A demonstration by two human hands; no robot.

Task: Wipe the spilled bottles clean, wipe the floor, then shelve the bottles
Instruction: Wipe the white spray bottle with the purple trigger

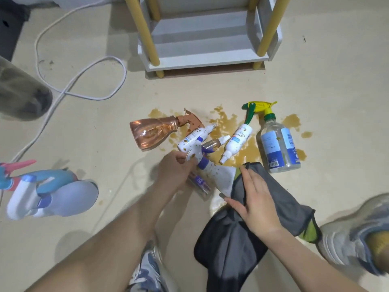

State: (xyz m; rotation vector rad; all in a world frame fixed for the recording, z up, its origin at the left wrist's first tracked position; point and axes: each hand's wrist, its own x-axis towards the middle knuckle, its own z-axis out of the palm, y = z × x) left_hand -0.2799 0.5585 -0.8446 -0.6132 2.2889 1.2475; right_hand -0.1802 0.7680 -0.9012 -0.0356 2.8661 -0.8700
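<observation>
The left hand (175,168) grips a white spray bottle (207,168) by its trigger head; the right hand (255,196) clutches a grey cloth (271,192) against it. Other bottles lie in the brown spill (226,123) at twelve o'clock, between the hands and the white shelf (207,49); a white cable (84,81) loops at ten o'clock.

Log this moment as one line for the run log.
stage: wiping bottles | left hand: holding purple-trigger spray bottle | right hand: grey cloth against it | brown spill: unwiped | shelf: no bottles

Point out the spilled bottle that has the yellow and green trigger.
The big clear bottle with the blue label, farthest right in the puddle. Its sprayer is yellow and green; the pink bottle has a copper one.
</observation>
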